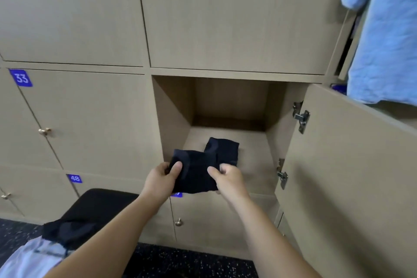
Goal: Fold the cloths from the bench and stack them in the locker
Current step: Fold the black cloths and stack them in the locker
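Both hands pinch a folded dark cloth (195, 172) at the mouth of the open locker (171, 106), the left hand (161, 179) gripping its left edge and the right hand (228, 179) its right, just in front of a second folded cloth (224, 150) already lying on the locker floor. It looks light, soft and floppy, so holding both side edges should keep the fold from slipping open. More dark cloth (67, 231) waits on the bench (101, 201) below left.

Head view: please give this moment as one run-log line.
step: stacking | left hand: grips black cloth | right hand: grips black cloth | locker: open, one folded cloth inside | bench: dark cloth lying
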